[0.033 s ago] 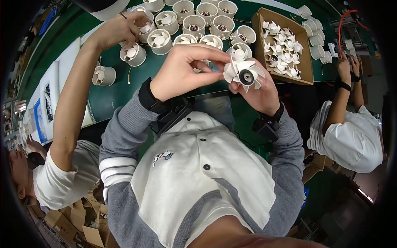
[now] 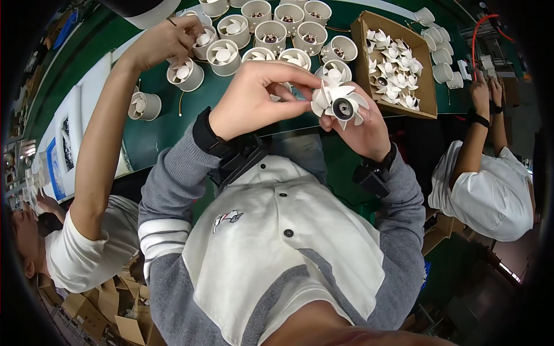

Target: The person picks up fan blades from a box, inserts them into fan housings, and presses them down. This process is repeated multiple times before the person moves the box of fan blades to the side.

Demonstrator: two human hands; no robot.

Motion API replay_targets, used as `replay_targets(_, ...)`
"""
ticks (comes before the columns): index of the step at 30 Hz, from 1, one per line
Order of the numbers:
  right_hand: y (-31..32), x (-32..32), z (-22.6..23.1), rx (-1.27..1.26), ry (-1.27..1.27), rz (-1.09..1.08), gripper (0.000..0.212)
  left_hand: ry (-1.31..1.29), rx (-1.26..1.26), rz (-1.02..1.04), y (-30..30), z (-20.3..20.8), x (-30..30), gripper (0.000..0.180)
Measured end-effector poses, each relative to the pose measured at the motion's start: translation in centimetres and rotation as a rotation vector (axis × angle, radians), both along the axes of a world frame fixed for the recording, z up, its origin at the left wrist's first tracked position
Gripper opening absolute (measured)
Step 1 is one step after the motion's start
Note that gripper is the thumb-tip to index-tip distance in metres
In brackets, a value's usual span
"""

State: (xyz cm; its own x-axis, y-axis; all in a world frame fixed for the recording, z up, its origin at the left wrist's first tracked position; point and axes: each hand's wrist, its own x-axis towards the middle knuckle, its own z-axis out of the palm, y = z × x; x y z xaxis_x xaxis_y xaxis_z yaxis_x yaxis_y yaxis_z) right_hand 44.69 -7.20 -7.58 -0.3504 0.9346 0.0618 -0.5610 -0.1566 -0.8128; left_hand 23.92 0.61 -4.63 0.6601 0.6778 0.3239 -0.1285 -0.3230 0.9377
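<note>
Pinching 1 fan (image 2: 341, 107) left of the box (image 2: 361, 63), left hand (image 2: 257, 99) and right hand (image 2: 367, 128) share it; likely light, stiff; hold its middle.

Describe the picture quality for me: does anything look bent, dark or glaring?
Head view: straight edges bow, as along the green table; head view: the corners fall to black around a rounded image; head view: the white fan wheel looks fairly crisp; head view: a bright streak glows at lower right.
</note>
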Motion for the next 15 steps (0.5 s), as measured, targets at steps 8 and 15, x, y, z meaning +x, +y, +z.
replay_targets(8,7.1,4.3,4.5,0.34,-0.781,-0.281,0.029,0.399,0.377,0.287,5.8,1.5,-0.3,0.02)
replay_targets(15,13.9,2.0,5.5,0.944,-1.539,-0.183,0.02,0.631,0.751,0.401,9.4,-0.2,1.5,0.006)
